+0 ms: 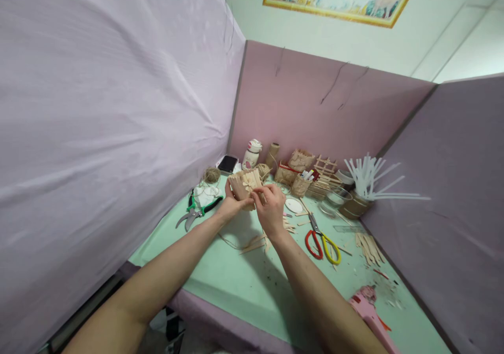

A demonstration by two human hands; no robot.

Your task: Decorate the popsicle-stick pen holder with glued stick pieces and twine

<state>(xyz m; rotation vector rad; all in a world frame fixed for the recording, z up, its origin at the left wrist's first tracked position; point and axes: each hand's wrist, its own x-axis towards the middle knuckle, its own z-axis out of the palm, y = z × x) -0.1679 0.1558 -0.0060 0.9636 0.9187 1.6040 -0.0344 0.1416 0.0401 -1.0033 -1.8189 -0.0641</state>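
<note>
At the far left of the bench (pixel 173 251) lie green-handled pruning shears (pixel 191 216), their blades apart, beside crumpled white tissue (pixel 207 195). A ball of twine (pixel 212 174) sits behind, and next to it a flat black-topped case (pixel 227 164) with no lettering I can make out.

Then comes the left hand (pixel 235 205), wrapped around a wooden-stick container (pixel 239 187) and holding it tilted above the bench, in front of the person. Pale flower-like pieces (pixel 249 184) show on its outer wall. The white bottle (pixel 251 157) behind carries a pinkish mark, too small to read. The right hand (pixel 271 207) has its fingers drawn in narrow against the container's right side; I cannot tell whether a small piece is pinched there.

The step in hand looks like placing or pressing a decoration onto that wall. The next move, I judge, calls for a firm left hold and light, steady fingertip pressure, so nothing slides or lifts.

Farther right, a cup (pixel 301 187) holds pens, and scissors (pixel 317 230) with one red and one yellow handle lie with their tips pointing away. A brown pot (pixel 353 207) bristles with white sticks (pixel 365 178); nearer the person lies a pink glue gun (pixel 370 312). Neither shows a legible brand.
</note>
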